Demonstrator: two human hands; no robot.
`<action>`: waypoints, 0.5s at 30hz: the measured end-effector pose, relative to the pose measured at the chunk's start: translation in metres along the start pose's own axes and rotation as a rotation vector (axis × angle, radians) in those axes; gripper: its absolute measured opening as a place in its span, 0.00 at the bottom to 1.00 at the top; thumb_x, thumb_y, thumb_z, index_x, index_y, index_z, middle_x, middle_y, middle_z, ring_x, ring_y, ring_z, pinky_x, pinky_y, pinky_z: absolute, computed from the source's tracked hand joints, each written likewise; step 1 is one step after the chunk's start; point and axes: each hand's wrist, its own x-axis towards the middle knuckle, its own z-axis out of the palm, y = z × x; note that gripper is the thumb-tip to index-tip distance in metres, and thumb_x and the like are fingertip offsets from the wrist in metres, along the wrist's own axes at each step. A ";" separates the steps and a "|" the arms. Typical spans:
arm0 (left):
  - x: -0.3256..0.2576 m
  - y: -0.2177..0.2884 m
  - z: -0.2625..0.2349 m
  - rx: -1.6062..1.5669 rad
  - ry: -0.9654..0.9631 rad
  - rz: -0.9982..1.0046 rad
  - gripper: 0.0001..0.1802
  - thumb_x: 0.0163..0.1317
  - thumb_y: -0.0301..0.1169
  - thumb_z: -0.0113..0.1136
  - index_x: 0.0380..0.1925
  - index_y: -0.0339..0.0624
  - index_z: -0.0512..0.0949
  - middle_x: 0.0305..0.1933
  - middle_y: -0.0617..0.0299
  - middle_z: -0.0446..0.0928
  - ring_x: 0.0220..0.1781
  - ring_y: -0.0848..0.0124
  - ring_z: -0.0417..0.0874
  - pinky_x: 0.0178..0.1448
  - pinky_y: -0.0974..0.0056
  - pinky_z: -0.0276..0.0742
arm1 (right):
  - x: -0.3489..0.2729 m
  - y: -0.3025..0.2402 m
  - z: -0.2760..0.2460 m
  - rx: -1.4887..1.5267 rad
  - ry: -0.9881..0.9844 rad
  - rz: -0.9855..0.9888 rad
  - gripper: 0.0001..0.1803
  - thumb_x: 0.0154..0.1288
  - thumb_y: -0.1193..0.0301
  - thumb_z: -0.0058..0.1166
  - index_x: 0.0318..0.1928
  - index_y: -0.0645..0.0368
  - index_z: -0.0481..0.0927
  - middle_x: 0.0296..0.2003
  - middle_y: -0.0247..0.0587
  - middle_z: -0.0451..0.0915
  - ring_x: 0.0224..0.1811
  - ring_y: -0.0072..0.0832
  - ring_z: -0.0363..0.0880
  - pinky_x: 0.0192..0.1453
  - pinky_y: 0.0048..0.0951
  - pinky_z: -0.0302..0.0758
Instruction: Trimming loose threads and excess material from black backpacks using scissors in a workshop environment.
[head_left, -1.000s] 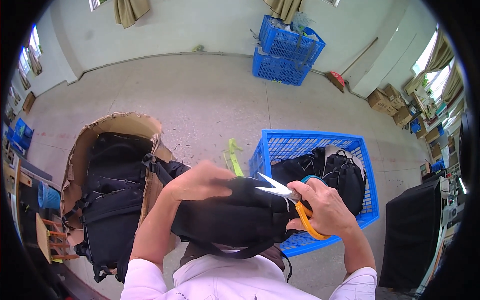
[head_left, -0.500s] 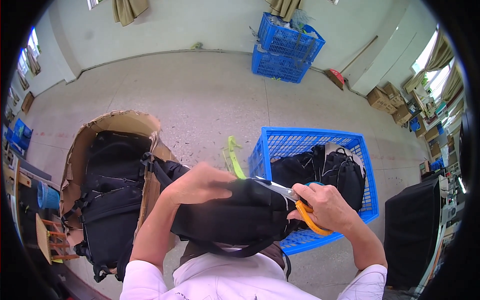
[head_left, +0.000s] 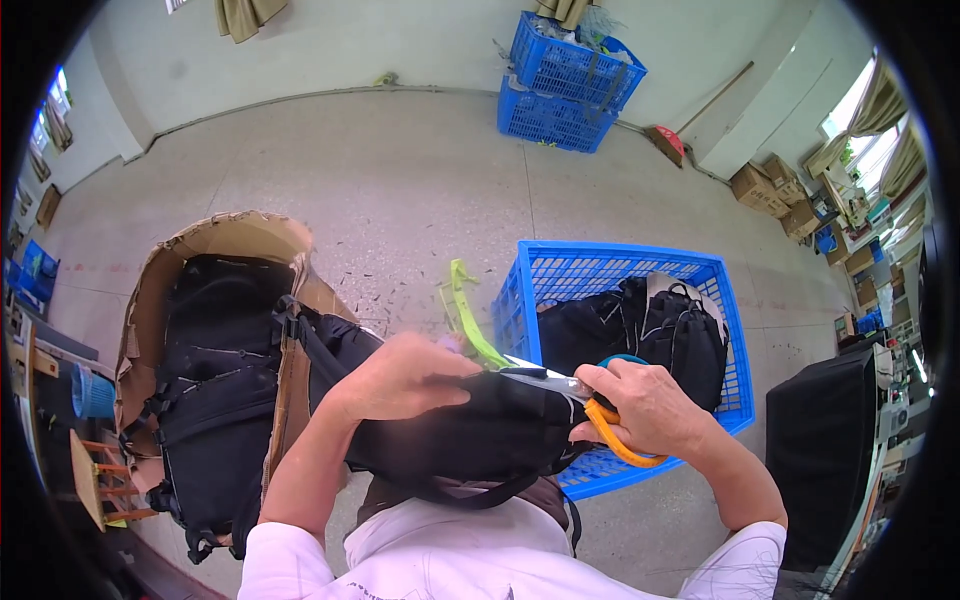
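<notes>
A black backpack [head_left: 450, 440] lies across my lap, one strap looping down at its front. Gripped by its orange and teal handles, a pair of scissors [head_left: 602, 412] is in my right hand [head_left: 650, 408]. The blades point left along the backpack's top edge and look parted. My left hand [head_left: 405, 378] is closed on the black fabric just left of the blade tips. Beyond the blades, a bright yellow-green strip [head_left: 466, 318] rises from the bag's edge; I cannot tell whether it is attached there.
At left, a torn cardboard box [head_left: 135, 345] holds several black backpacks. To the right is a blue plastic crate [head_left: 738, 370] with more black bags inside. Dark scraps litter the floor ahead. Two stacked blue crates [head_left: 560, 118] and a red dustpan [head_left: 665, 142] stand by the far wall.
The scissors have shifted slightly left along the backpack's edge, and their blades look wider apart. My left hand stays at the fabric. The whole view has tilted a little.
</notes>
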 end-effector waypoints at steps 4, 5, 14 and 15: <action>-0.001 0.000 0.000 -0.017 -0.013 -0.041 0.16 0.46 0.24 0.64 0.38 0.38 0.78 0.31 0.48 0.77 0.33 0.53 0.79 0.37 0.61 0.73 | -0.004 0.007 0.003 0.003 -0.095 0.039 0.27 0.56 0.47 0.57 0.44 0.57 0.73 0.25 0.44 0.74 0.25 0.30 0.75 0.25 0.29 0.71; -0.001 -0.002 0.001 -0.027 -0.015 -0.040 0.16 0.45 0.24 0.64 0.38 0.38 0.79 0.31 0.48 0.77 0.33 0.54 0.79 0.37 0.62 0.73 | -0.004 0.007 0.003 0.010 -0.106 0.033 0.28 0.56 0.47 0.57 0.44 0.58 0.73 0.25 0.44 0.74 0.25 0.30 0.75 0.25 0.28 0.71; 0.001 -0.005 0.004 -0.049 -0.060 -0.048 0.17 0.44 0.23 0.65 0.38 0.38 0.79 0.31 0.49 0.78 0.33 0.55 0.80 0.38 0.63 0.73 | 0.007 0.004 0.005 0.092 -0.044 -0.046 0.29 0.52 0.47 0.59 0.41 0.58 0.72 0.25 0.40 0.73 0.24 0.34 0.73 0.27 0.30 0.71; 0.001 -0.006 0.004 -0.044 -0.056 -0.049 0.17 0.44 0.24 0.65 0.38 0.38 0.79 0.31 0.49 0.78 0.33 0.55 0.80 0.39 0.63 0.73 | 0.007 0.007 0.006 0.109 -0.058 -0.060 0.27 0.54 0.47 0.59 0.39 0.59 0.73 0.23 0.41 0.73 0.22 0.33 0.74 0.25 0.29 0.71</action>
